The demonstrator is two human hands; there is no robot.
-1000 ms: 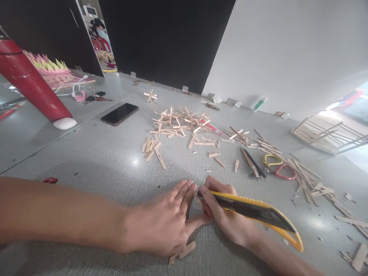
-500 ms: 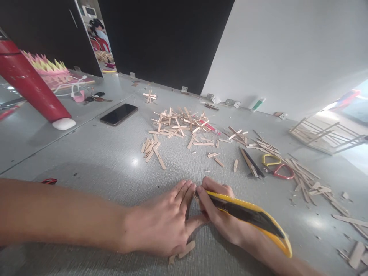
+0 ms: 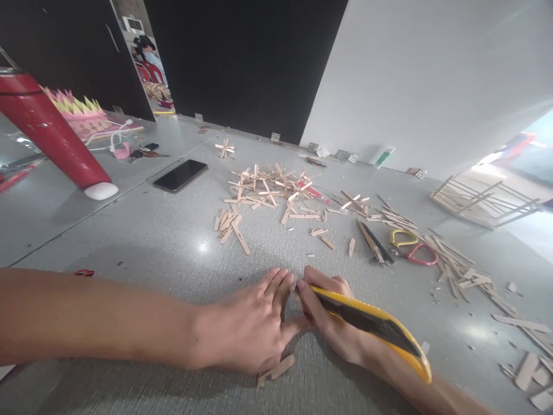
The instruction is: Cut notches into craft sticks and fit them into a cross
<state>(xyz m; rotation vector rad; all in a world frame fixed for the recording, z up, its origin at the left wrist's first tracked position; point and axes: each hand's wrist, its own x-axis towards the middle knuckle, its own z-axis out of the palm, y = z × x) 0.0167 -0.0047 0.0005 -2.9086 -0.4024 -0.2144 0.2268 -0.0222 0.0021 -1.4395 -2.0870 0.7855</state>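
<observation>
Right hand (image 3: 330, 308) closed around a yellow-and-black utility knife (image 3: 375, 323), its front end at a small wooden piece (image 3: 295, 292) between the two hands. Left hand (image 3: 250, 331) lies palm down on the grey table (image 3: 168, 236), fingertips near that piece; whether it grasps anything cannot be told, the view being largely blocked. Broken craft sticks (image 3: 283, 367) lie just beside it. A craft-stick heap (image 3: 270, 189) and smartphone (image 3: 181, 175) lie beyond.
</observation>
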